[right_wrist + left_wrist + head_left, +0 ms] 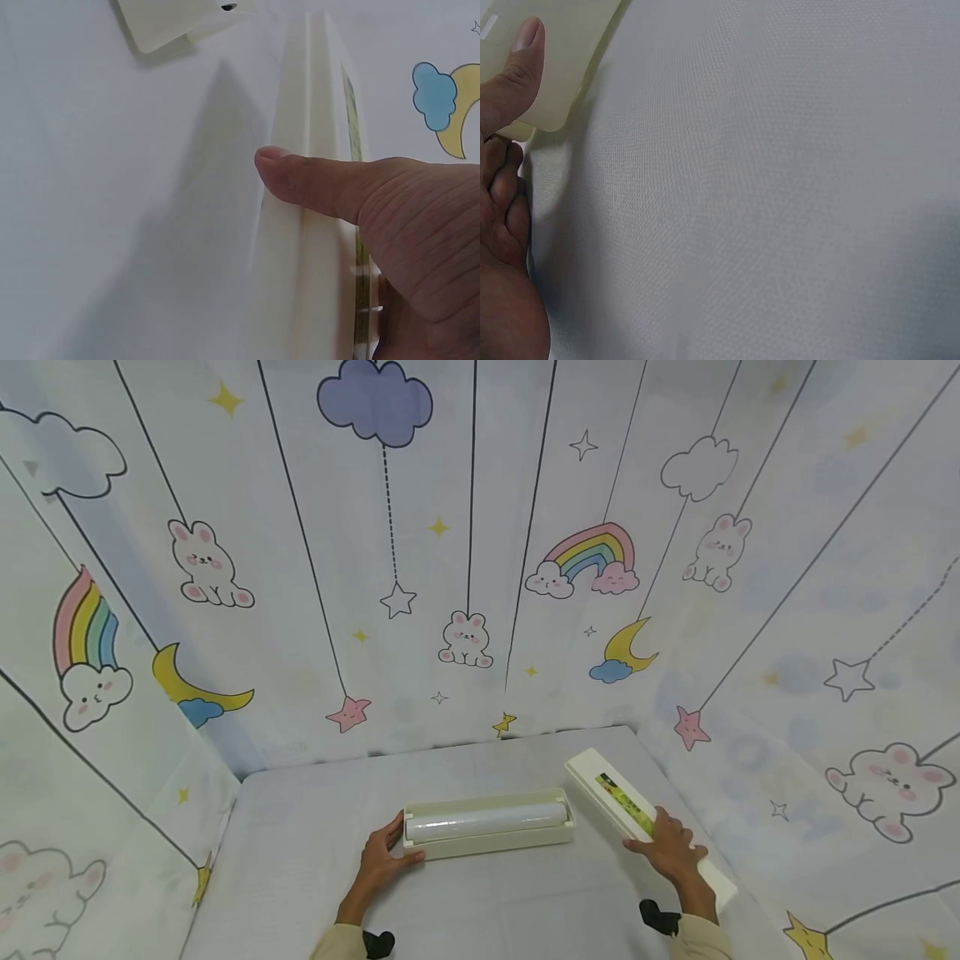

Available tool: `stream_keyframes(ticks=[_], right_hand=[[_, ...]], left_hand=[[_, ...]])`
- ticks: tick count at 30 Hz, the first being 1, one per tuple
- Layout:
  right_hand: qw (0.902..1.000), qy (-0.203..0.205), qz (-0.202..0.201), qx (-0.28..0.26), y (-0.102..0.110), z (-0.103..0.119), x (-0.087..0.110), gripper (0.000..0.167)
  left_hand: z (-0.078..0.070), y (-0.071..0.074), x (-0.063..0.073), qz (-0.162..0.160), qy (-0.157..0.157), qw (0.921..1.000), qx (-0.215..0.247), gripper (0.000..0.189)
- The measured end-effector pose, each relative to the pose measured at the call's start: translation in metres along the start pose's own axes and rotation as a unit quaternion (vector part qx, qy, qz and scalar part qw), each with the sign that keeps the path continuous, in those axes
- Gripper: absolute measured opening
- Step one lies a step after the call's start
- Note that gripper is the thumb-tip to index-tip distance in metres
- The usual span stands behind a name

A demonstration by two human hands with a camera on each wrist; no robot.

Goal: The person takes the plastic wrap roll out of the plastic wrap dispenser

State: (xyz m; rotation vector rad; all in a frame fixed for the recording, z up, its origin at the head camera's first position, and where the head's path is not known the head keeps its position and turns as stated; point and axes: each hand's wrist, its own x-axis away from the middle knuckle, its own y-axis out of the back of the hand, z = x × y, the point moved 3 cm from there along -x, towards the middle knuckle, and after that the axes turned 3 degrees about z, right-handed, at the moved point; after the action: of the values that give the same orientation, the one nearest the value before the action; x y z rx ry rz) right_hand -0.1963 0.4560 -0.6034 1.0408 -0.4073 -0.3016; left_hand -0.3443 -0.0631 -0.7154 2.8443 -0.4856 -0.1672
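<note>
A long cream plastic dispenser box (491,845) stands on the table with its top off. Inside lies a shiny whitish roll (487,821), which looks like cling film. My left hand (382,858) grips the box's left end, thumb along the front wall, as the left wrist view shows at the box corner (562,82). At the right, my right hand (675,853) holds the long white lid (588,768) across its middle, at a slant. A green and yellow label (624,803) runs along the lid. In the right wrist view the thumb presses the lid's side (285,232).
A pale cloth covers the table (315,810). Cloth walls (300,568) printed with rabbits, rainbows, moons and stars rise behind it and at both sides. The lid's far end lies close to the box's right end.
</note>
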Motion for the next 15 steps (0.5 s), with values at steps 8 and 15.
stream_keyframes(ticks=[8, 15], right_hand=[[0.9998, -0.018, 0.008, 0.0, -0.007, -0.004, 0.002, 0.101], [0.9995, -0.026, 0.016, 0.004, -0.011, -0.007, 0.004, 0.102]], left_hand=[[0.0, 0.0, -0.001, -0.002, 0.002, 1.0, -0.004, 0.106], [0.0, 0.0, 0.0, -0.005, 0.004, 1.0, -0.004, 0.105]])
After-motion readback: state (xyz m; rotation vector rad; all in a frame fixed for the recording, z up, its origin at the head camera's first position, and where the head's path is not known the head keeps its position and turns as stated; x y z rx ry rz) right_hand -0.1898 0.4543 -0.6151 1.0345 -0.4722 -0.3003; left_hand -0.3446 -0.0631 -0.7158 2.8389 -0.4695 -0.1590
